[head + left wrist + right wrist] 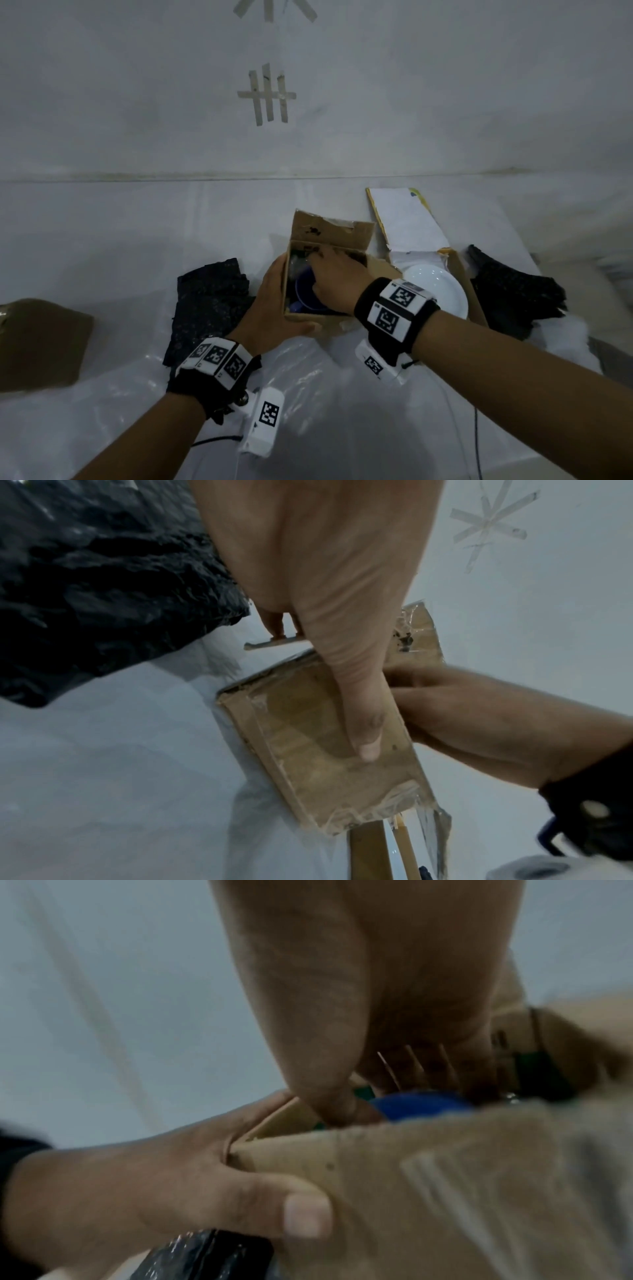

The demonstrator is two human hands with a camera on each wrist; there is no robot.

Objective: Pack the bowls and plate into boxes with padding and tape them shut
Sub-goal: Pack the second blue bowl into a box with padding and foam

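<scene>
A small open cardboard box (329, 236) stands mid-table with a blue bowl (305, 291) inside it. My left hand (274, 305) clasps the box's near-left corner, fingers on the left wall and thumb along the front wall (308, 764). My right hand (329, 277) reaches down into the box and holds the bowl (418, 1104), thumb on its near side and fingers over the far side; the fingertips are hidden. A white plate (442, 287) lies in a second open box (462, 274) just to the right.
Black padding sheets lie left (209, 301) and right (513, 291) of the boxes. A brown cardboard piece (41, 342) sits at the far left. The second box's white flap (407, 219) stands open behind. Clear plastic sheeting (308, 394) covers the near table.
</scene>
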